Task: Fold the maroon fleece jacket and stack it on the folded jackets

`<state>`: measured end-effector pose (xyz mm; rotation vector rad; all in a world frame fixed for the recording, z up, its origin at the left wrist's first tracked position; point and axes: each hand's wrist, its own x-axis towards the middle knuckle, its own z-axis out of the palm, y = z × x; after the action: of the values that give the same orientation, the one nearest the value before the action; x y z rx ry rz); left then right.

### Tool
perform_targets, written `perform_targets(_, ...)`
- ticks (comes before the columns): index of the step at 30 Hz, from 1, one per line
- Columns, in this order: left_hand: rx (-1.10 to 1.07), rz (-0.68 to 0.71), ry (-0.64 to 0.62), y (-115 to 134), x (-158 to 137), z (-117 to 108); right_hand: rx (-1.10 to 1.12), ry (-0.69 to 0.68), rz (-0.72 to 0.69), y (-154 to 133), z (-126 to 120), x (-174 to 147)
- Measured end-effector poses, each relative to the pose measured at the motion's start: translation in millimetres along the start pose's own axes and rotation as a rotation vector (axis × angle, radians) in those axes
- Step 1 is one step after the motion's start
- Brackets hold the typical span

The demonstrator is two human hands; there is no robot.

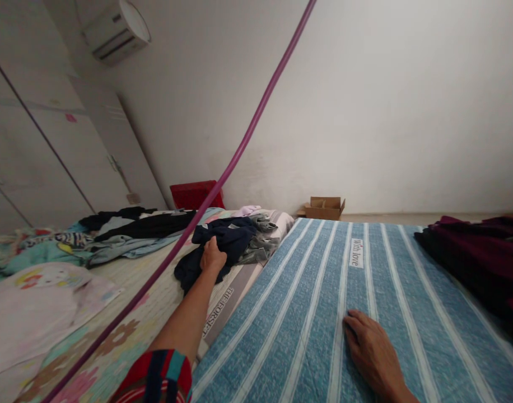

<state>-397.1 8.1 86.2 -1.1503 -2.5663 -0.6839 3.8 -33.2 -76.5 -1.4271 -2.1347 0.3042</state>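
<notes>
A: Status, near to far?

B: Nearest: right hand (372,350) flat, fingers spread, palm down on blue striped sheet (307,313). Holding nothing. Sheet bare around it, "With love" label (356,253) further up.

A: Left?

B: Left hand (212,256) stretched out, fingers closed on dark navy garment (223,240). Garment bunched, lying across the seam between floral bedding (126,330) and grey striped pillow (239,288). Not lifted yet, by the look of it.

A: Anything sorted already?

B: Hard to say. Dark maroon pile (475,252) at right edge of the sheet, maybe folded, maybe just dumped; too dim to tell. Nothing laid out on the blue sheet.

A: Left to do?

B: Most of it, probably. Grey clothes (260,240) just beyond the navy piece, touching it. Black and pale blue clothes (130,235) strewn further left, all loose.

A: Background?

B: Purple hoop (243,145) cutting diagonally across view. Red crate (193,195) and cardboard box (324,207) on floor by far wall. Wardrobe (50,140) left, air conditioner (116,31) up top.
</notes>
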Motion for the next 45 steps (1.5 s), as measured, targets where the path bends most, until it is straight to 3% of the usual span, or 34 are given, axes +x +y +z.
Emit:
perform_targets(7,0.078,0.008,-0.086,3,18,-4,0.010,0.015,-0.022,-2,-1,1)
perform_targets(10,0.092,0.020,-0.071,19,16,-15,0.024,0.026,-0.023,-1,0,1)
perform_targets(13,0.062,0.135,-0.076,47,1,-25,0.030,0.006,-0.019,2,2,2)
perform_targets(17,0.001,0.329,-0.105,88,-45,-31,0.011,-0.016,-0.024,7,5,4)
perform_targets(20,-0.046,0.495,-0.093,106,-90,-33,-0.002,-0.029,-0.026,8,5,4)
perform_targets(22,-0.083,0.623,-0.092,109,-117,-36,-0.005,-0.026,-0.020,7,4,3)
perform_targets(27,-0.181,0.773,-0.169,103,-182,-36,0.010,-0.027,-0.016,5,1,2)
perform_targets(29,-0.244,0.924,-0.253,99,-211,-28,0.022,-0.024,-0.014,6,1,2)
perform_targets(32,-0.258,1.267,-0.471,96,-253,-8,0.041,-0.007,-0.005,9,3,2)
perform_targets(36,-0.220,1.409,-0.605,100,-279,10,0.056,0.007,-0.004,8,2,2)
perform_targets(38,-0.289,1.401,-0.594,104,-269,6,0.056,0.000,-0.008,6,0,2)
perform_targets(40,-0.345,1.280,-0.476,109,-247,-5,0.050,-0.011,-0.007,4,-2,3)
perform_targets(42,-0.333,1.059,-0.298,112,-215,-15,0.044,-0.019,0.000,2,-4,3)
perform_targets(45,-0.052,0.641,-0.098,113,-165,-21,0.038,-0.024,0.011,1,-5,4)
